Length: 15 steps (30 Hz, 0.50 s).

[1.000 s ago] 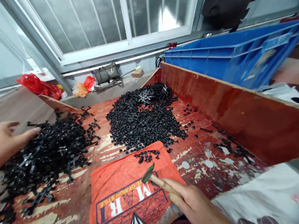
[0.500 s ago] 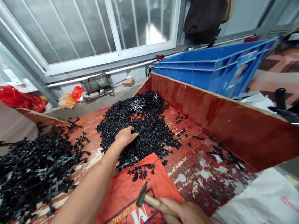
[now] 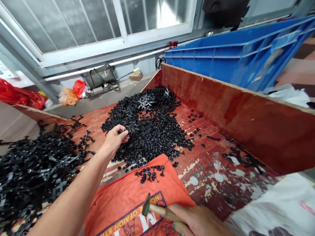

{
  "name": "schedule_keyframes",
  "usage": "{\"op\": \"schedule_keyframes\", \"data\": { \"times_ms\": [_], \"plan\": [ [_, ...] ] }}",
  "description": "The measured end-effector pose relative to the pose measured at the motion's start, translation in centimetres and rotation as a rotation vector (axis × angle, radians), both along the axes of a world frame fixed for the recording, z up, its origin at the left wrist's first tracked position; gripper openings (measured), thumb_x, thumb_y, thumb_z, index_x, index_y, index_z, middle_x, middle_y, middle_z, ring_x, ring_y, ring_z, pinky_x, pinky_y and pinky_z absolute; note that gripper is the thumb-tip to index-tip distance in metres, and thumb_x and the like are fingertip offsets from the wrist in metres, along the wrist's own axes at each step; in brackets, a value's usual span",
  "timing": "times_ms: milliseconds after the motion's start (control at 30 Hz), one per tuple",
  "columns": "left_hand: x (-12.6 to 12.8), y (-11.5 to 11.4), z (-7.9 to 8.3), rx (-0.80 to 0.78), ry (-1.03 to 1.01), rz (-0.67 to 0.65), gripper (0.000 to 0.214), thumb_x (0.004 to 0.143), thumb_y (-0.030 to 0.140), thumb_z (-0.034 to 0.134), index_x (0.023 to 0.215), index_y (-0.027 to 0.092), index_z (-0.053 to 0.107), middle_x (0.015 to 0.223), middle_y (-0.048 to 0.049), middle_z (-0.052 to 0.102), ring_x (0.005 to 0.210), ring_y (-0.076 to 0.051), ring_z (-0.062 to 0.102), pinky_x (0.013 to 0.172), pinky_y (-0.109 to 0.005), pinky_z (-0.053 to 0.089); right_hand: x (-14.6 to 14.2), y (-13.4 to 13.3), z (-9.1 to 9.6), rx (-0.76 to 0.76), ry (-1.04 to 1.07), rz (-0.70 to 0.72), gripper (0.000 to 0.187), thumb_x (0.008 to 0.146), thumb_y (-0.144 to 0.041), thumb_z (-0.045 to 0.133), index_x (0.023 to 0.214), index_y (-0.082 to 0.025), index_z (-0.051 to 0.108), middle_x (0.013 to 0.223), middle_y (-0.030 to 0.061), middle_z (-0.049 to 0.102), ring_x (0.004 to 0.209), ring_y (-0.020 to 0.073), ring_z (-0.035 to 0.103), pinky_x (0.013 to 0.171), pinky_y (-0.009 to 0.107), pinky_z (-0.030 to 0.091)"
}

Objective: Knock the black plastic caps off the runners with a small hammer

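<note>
My left hand point(image 3: 117, 138) is at the left edge of a heap of small black parts point(image 3: 153, 138), thumb and fingers pinched together. A small dark bit shows at the fingertips, its shape unclear. In my right hand point(image 3: 195, 221) is a small hammer point(image 3: 160, 210), held by its wooden handle. The hammer's dark green head hovers over an orange printed cloth point(image 3: 107, 207). Several small black stemmed pieces point(image 3: 148, 174) lie scattered on the cloth's far corner.
To the left is a pile of long black linked parts point(image 3: 37, 169). A red-brown board point(image 3: 228, 104) walls off the right side, with a blue crate point(image 3: 213, 60) behind it. White sacking point(image 3: 281, 210) lies at the lower right; red plastic bags point(image 3: 14, 95) are at the far left.
My left hand has drawn back leftward from the middle of the heap, its fingers now pinched. My right hand keeps the hammer over the cloth. The camera view has shifted slightly.
</note>
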State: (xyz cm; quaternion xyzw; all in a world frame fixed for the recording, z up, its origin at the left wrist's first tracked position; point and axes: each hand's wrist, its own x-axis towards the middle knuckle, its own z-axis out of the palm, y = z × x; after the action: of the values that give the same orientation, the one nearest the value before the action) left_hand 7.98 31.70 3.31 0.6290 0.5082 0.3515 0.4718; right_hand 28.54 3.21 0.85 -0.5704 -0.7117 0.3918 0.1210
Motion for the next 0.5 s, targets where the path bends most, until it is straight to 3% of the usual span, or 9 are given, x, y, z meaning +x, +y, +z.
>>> {"op": "schedule_keyframes", "data": {
  "times_ms": [133, 233, 333, 500],
  "plan": [
    [-3.2, -4.3, 1.3, -0.224, -0.191, -0.022, 0.042, 0.063, 0.043, 0.082, 0.091, 0.018, 0.062, 0.067, 0.0039, 0.058, 0.057, -0.009, 0.057, 0.058, -0.022, 0.050, -0.2, 0.0, -0.2, 0.088, -0.146, 0.056, 0.026, 0.091, -0.017, 0.053, 0.112, -0.027, 0.064, 0.103, 0.0014, 0.072, 0.089, 0.0223, 0.070, 0.071, 0.029, 0.045],
    [-5.1, -8.3, 1.7, -0.466, -0.365, -0.014, 0.033, 0.068, 0.038, 0.083, 0.088, 0.019, 0.065, 0.074, 0.0023, 0.061, 0.060, -0.009, 0.057, 0.062, -0.023, 0.052, -0.3, 0.1, -0.7, 0.208, -0.231, 0.092, 0.037, 0.090, -0.016, 0.054, 0.124, -0.030, 0.059, 0.112, 0.0022, 0.068, 0.088, 0.0213, 0.069, 0.073, 0.030, 0.045],
    [-6.0, -12.0, 1.6, -0.497, -0.344, -0.003, 0.028, 0.071, 0.037, 0.083, 0.089, 0.020, 0.069, 0.084, -0.0004, 0.061, 0.070, -0.012, 0.057, 0.069, -0.029, 0.056, -0.5, 0.1, -1.3, 0.306, -0.269, 0.098, 0.048, 0.088, -0.014, 0.053, 0.132, -0.032, 0.053, 0.114, 0.0020, 0.067, 0.089, 0.0213, 0.068, 0.075, 0.032, 0.045],
    [-7.4, -15.2, 0.7, -0.439, -0.239, 0.005, 0.026, 0.074, 0.040, 0.079, 0.086, 0.019, 0.071, 0.088, -0.0013, 0.059, 0.073, -0.011, 0.050, 0.062, -0.020, 0.047, -0.8, 0.2, -1.0, 0.348, -0.293, 0.103, 0.036, 0.083, -0.010, 0.051, 0.112, -0.029, 0.062, 0.096, 0.0005, 0.067, 0.086, 0.0199, 0.064, 0.073, 0.031, 0.043]
  ]
}}
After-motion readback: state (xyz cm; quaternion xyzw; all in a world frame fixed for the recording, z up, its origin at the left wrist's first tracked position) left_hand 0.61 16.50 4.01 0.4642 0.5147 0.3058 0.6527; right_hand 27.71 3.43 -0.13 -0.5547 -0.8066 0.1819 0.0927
